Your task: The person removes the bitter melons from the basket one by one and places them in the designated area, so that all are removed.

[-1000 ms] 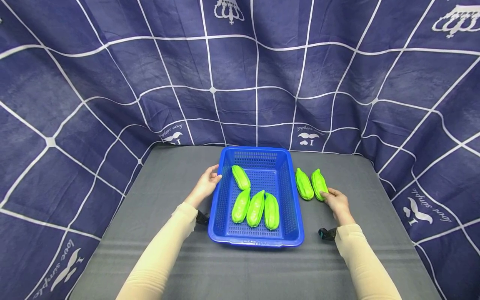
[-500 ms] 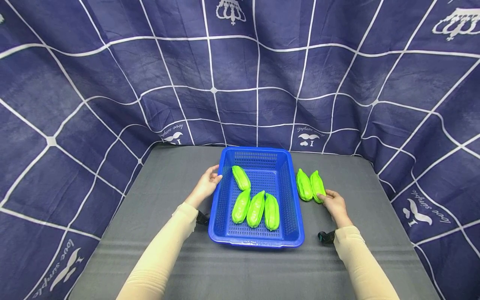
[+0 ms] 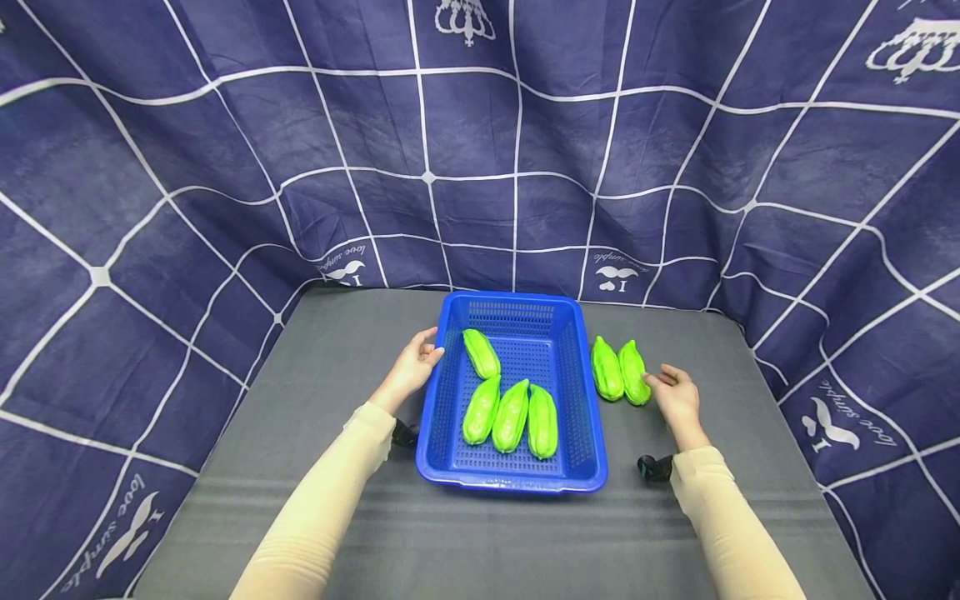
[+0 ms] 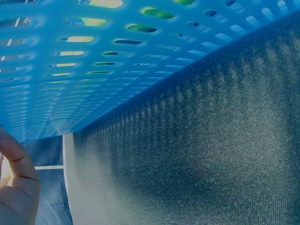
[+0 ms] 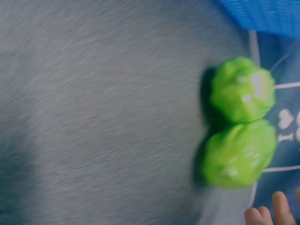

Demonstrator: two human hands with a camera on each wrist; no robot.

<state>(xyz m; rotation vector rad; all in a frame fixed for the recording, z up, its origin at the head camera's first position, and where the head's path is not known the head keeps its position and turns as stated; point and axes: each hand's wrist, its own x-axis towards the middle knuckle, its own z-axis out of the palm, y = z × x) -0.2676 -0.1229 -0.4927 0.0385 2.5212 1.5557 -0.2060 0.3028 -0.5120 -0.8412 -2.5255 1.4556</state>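
Two bright green, ridged bitter melons lie side by side on the grey cloth, right of the blue plastic basket (image 3: 510, 483). My right hand (image 3: 678, 400) is just right of the outer bitter melon (image 3: 634, 375), thumb tip close to its side and fingers relaxed, holding nothing. Beyond it lies the inner bitter melon (image 3: 607, 371), near the basket wall. In the right wrist view only some fingertips (image 5: 281, 208) show, below both melons. My left hand (image 3: 415, 365) holds the basket's left rim, and a bent finger (image 4: 18, 164) shows beside the perforated wall in the left wrist view.
Inside the basket, one bitter melon (image 3: 482, 354) lies toward the back left, and three more, including the middle one (image 3: 511, 417), lie in a row nearer the front. A dark blue curtain (image 3: 480, 125) with white lines surrounds the grey tabletop (image 3: 322, 358) at the back and sides.
The outer bitter melon on the cloth has shifted left against its neighbour. My right hand has let go of it and drawn back slightly right. My left hand stays at the rim.
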